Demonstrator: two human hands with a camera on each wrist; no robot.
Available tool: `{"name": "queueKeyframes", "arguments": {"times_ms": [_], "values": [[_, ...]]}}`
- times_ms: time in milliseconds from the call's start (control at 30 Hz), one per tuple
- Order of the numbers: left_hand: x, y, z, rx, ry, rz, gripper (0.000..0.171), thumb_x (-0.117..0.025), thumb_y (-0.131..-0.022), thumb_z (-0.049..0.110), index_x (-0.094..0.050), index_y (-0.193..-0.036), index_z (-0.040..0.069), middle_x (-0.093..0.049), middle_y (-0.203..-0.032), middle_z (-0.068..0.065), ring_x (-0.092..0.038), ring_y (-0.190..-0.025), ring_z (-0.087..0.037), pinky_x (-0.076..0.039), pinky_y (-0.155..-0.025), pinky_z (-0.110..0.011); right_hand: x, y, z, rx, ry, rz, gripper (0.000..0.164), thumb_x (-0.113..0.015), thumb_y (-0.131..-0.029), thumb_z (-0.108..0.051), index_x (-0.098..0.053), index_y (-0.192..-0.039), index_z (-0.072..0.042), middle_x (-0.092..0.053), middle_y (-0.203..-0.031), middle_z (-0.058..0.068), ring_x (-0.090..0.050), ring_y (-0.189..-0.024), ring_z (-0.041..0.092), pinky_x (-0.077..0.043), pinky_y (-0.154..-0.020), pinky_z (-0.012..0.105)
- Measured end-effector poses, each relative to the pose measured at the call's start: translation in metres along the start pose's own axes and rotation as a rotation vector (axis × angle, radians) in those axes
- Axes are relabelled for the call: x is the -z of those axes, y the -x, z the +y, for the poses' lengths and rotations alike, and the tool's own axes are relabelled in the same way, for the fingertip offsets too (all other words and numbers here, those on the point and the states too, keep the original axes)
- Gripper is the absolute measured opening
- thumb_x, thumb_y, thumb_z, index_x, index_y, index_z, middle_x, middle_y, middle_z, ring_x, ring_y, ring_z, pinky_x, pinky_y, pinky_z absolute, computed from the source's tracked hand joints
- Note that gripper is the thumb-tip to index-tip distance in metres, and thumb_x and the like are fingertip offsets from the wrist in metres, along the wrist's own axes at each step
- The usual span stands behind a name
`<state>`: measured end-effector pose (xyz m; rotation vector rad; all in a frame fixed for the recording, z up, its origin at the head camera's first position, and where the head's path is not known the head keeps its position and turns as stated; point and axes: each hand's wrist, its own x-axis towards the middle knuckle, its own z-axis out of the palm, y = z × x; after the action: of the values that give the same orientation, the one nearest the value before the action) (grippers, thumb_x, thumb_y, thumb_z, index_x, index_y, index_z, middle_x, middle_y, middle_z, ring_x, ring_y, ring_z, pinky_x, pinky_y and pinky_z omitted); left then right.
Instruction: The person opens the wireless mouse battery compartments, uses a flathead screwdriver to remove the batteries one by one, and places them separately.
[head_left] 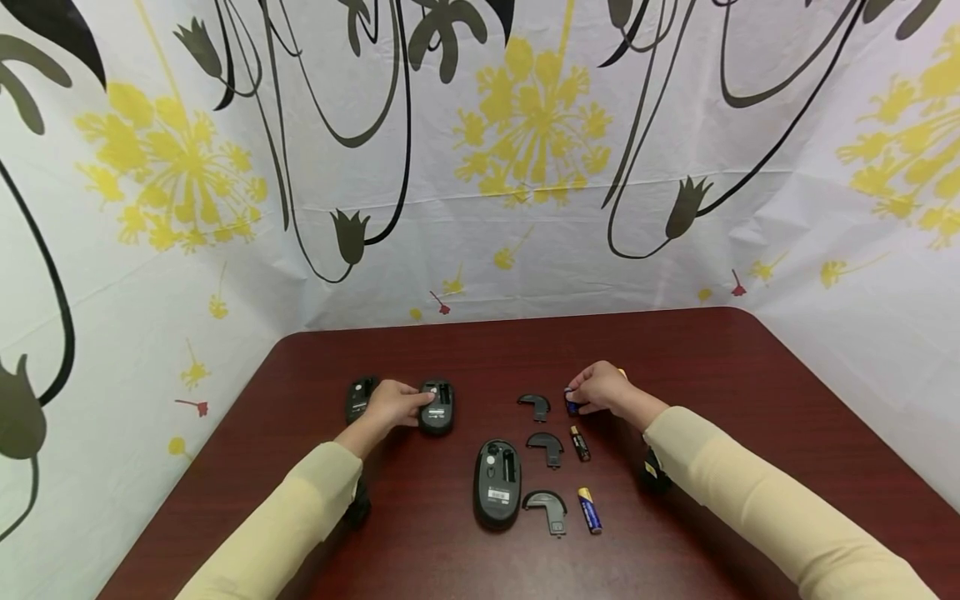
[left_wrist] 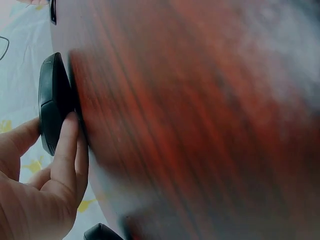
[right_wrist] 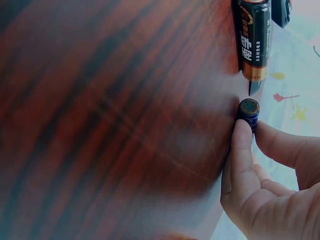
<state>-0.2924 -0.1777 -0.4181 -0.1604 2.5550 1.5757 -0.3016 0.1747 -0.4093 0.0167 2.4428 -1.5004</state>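
My left hand grips a black computer mouse by its sides, its underside and uncovered battery bay facing up. In the left wrist view, thumb and fingers lie on either side of that mouse. At the right, my right hand pinches a blue battery between thumb and fingers; its end shows in the right wrist view. Just in front of this hand lies a black and copper battery. A dark grey battery cover is left of the right hand.
Another upturned mouse lies in the middle of the table. Two more covers and a blue and yellow battery are nearby. A further mouse sits behind my left hand. Dark objects show partly under both sleeves.
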Motion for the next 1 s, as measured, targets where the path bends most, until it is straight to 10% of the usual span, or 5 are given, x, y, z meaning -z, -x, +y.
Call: {"name": "queueKeyframes", "arguments": {"times_ms": [1000], "values": [[0.011,0.006,-0.002,-0.045,-0.055,-0.003,0.037,-0.069,-0.092,0.019,-0.065,-0.116,-0.009,-0.066,-0.111,-0.022,-0.068,-0.09,-0.027,-0.059,-0.064,-0.035,0.011,-0.003,0.007,0.032,-0.051,-0.057,0.024,-0.06,-0.093,0.003,-0.056,-0.114,0.015,-0.061,-0.11,0.025,-0.064,-0.097,0.03,-0.057,-0.078,0.04]]}}
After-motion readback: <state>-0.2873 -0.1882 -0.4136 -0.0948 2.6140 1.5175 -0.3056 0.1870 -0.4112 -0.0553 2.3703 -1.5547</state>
